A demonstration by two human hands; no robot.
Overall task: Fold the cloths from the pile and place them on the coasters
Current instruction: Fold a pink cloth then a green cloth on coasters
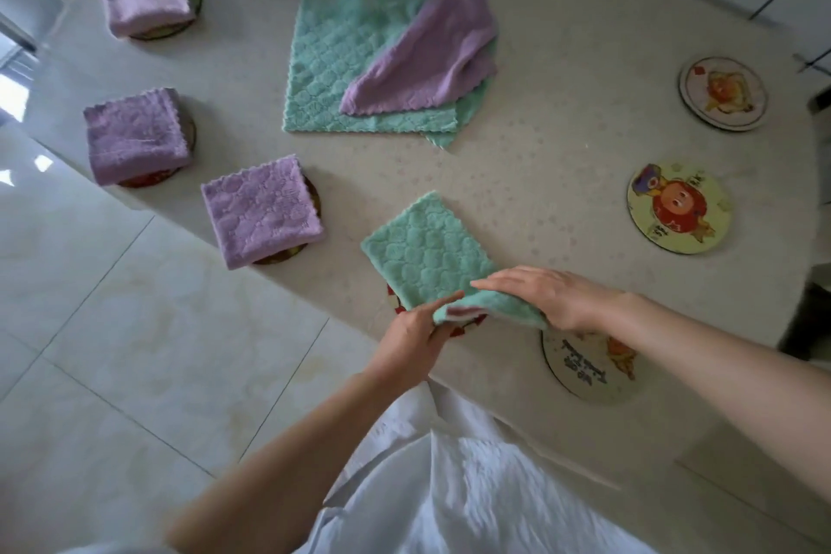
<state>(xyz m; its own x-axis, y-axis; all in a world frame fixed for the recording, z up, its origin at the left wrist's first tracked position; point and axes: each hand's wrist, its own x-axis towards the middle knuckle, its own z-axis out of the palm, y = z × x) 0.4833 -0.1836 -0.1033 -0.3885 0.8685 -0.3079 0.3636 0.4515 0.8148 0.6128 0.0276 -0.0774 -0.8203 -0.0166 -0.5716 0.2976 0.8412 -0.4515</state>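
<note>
A pale speckled counter (562,175) runs beside a tiled floor, with round coasters set around its edge. The folded green cloth (422,256) lies at the near edge, its long axis running away from the person and slightly leftward, its near end over a red-patterned coaster (463,328) that shows only as slivers beneath it. The left hand (418,328) pinches the near-left corner of the cloth between thumb and fingers; the right hand (553,297) lies flat, fingers together, pressing the near-right end down. Both hands sit at the cloth's near end, so the far end reaches well past the coaster, and the next move is probably to square it over the disc, though how centred it is I cannot tell. The unfolded pile (382,67) lies further back, straight ahead, about equally reachable by either hand
</note>
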